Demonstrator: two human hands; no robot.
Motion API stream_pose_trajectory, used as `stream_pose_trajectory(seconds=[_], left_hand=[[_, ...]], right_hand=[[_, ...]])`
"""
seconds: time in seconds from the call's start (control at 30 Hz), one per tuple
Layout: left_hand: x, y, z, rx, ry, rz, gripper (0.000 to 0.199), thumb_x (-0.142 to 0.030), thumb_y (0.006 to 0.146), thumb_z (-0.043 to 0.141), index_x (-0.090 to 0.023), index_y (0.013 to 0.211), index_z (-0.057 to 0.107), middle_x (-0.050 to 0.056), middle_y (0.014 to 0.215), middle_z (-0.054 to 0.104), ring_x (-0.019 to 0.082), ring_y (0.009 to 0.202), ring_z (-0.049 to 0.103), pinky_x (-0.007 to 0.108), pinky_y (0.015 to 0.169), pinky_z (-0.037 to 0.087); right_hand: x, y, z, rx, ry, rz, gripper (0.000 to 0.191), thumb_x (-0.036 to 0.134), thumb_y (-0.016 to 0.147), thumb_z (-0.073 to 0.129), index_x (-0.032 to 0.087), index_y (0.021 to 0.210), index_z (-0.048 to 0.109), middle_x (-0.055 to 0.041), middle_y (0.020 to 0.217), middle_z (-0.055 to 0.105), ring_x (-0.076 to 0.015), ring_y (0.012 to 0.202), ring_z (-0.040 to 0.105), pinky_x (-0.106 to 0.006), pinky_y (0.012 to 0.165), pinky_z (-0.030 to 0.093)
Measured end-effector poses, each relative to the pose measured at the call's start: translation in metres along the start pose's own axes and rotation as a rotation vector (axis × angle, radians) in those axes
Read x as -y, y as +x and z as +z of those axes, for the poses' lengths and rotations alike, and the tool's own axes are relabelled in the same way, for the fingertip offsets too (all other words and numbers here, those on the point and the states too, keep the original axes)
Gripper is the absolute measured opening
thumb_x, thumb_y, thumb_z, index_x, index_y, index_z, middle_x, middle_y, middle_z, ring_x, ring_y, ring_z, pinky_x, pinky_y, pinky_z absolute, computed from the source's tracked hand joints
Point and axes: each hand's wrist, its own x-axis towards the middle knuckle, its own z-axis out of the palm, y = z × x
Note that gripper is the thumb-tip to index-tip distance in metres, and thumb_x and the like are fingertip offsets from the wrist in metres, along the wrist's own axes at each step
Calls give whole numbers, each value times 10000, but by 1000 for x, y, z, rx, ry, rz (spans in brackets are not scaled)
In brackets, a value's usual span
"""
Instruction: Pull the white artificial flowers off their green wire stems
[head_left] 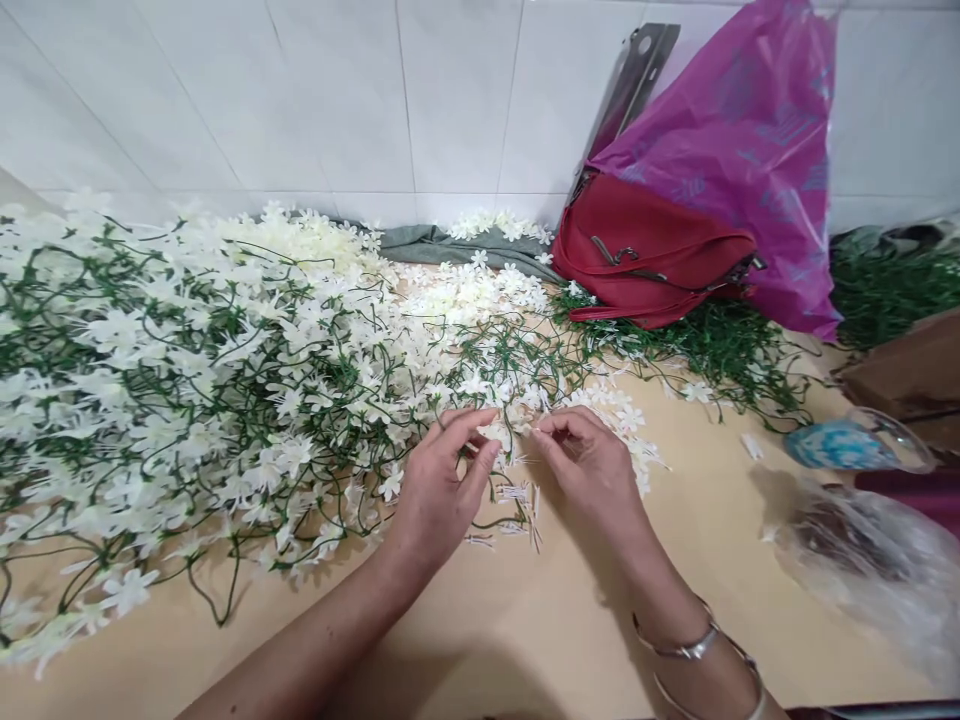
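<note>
My left hand (pixel 448 478) is over the front edge of the flower heap, its thumb and index finger apart with a gap between the tips. White artificial flowers (pixel 480 385) on green stems lie just behind it. To its right, my right hand (pixel 592 460) has thumb and index finger pinched together. A small pale piece may be at those fingertips, but it is too small to make out. Below and between the hands, several thin white sticks (pixel 534 515) with pinkish tips lie on the table (pixel 480 630).
A large heap of white flowers (pixel 187 370) with green stems covers the left side. Loose white blossoms (pixel 480 290) lie behind. A red handbag (pixel 652 250), a purple plastic bag (pixel 750 140), green stems (pixel 720 345) and a clear plastic bag (pixel 885 570) are on the right.
</note>
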Motion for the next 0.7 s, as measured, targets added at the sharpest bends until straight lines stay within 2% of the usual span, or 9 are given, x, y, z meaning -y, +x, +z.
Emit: stream_pose_trajectory(seconds=[0.07,0.13,0.23,0.3,0.43,0.6,0.7], left_hand=[[-2,2,1,40,-45,13,296,-212,999,623,-207,1287,687,102,1210,731,189,932,727,339,889,567],[-4,3,1,76,-85,10,245,-228,1004,624,-217,1230,719,92,1194,751,200,967,731,344,896,565],[-6,4,1,96,-141,-73,147,-256,1002,626,-205,1016,764,45,935,794,192,843,725,319,812,557],[-6,4,2,74,-232,-180,155,-288,990,641,-192,942,752,23,804,778,182,761,724,293,744,553],[-4,4,6,-23,-473,-356,180,-341,956,681,-173,912,725,23,794,771,196,795,777,264,709,571],[-3,4,11,-70,-575,-427,178,-352,930,718,-176,914,747,15,807,769,202,824,785,278,754,591],[-5,3,11,-67,-556,-405,169,-332,929,718,-171,898,762,19,805,768,183,779,750,281,751,594]], right_hand=[[6,-3,-3,54,120,3,144,291,924,670,227,796,684,-31,859,664,-203,834,612,-351,791,463],[12,-4,-5,126,224,27,140,312,913,690,229,800,695,-20,841,658,-196,820,604,-348,794,462],[18,-5,-7,189,300,82,132,329,892,725,230,805,717,-19,855,670,-193,823,612,-350,799,473],[20,-6,-9,171,311,112,129,342,868,751,231,804,733,-21,848,685,-197,810,617,-353,787,484],[27,-13,-15,85,248,158,142,375,893,733,241,859,765,-39,867,736,-217,827,650,-372,804,506],[41,-31,-8,45,211,188,138,357,905,741,271,1007,705,-33,924,739,-224,894,676,-369,818,510],[47,-35,4,22,252,205,95,341,909,732,260,951,708,-30,886,734,-209,864,671,-364,825,514]])
